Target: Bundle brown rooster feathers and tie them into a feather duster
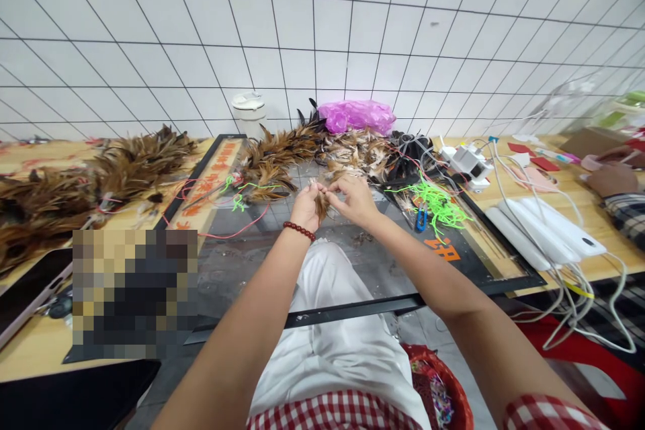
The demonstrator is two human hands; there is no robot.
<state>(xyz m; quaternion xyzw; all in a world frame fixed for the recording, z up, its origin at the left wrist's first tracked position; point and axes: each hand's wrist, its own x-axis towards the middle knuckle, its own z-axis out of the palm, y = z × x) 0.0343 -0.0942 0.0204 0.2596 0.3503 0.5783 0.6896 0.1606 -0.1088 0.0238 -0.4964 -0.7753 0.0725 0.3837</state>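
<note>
I see the left hand (305, 205) at the centre of the frame, fingertips pinching a small brown tuft (321, 207) above the glass (239, 269). The right hand (355, 200) meets it from the right, fingers bent at the tuft; whether they grip it I can't tell. Feathers (360, 153) lie just above, green cord (437, 205) and a blue tool (421, 219) at right of centre.
</note>
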